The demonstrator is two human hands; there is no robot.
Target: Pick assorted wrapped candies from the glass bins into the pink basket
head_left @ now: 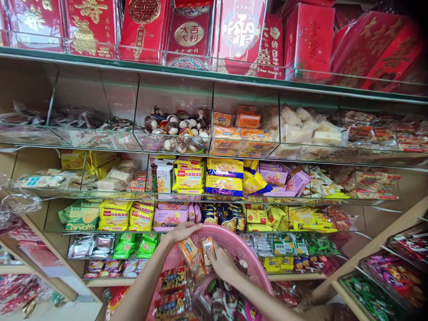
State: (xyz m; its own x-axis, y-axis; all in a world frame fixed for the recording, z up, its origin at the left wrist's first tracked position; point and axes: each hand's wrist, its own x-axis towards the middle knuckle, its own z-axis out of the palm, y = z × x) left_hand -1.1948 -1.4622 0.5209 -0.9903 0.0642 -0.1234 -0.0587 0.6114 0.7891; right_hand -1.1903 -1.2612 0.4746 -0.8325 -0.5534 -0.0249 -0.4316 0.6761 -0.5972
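A pink plastic basket (254, 256) with a perforated wall is low in the middle of the head view. My left hand (183, 232) grips its far left rim, fingers lying along the edge. Inside the basket, my right hand (221, 264) is closed on a small wrapped snack packet (207, 249) with a clear and orange wrapper. Beside it leans a similar orange packet (191, 253). Dark-red wrapped snack packs (173, 280) fill the basket's left part. Chocolate cups in clear wrap (222, 290) lie under my right wrist, partly hidden by my forearm.
Tiered glass shelves (174, 149) face me, divided into bins. One bin holds orange packets (227, 133), another mushroom-shaped chocolates (177, 127). Yellow wafer packs (189, 176) sit lower. Red envelopes (143, 26) stand on top. Slanted candy trays (371, 290) are at right.
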